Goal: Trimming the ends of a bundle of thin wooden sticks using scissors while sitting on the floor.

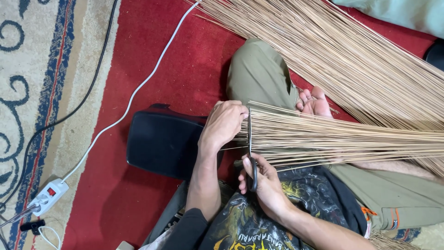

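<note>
My left hand (224, 124) grips the cut end of a bundle of thin tan sticks (342, 139) that stretches right across my lap. My right hand (263, 183) holds black-handled scissors (250, 153), blades pointing up along the bundle's end beside my left fingers. I sit cross-legged in olive trousers, one bare foot (314, 103) just behind the bundle.
A larger sheaf of the same sticks (351, 55) fans across the red carpet (185, 65) at upper right. A black rectangular tray (164, 141) lies left of my hands. A white power strip (46, 196) with white and black cables crosses the patterned rug at left.
</note>
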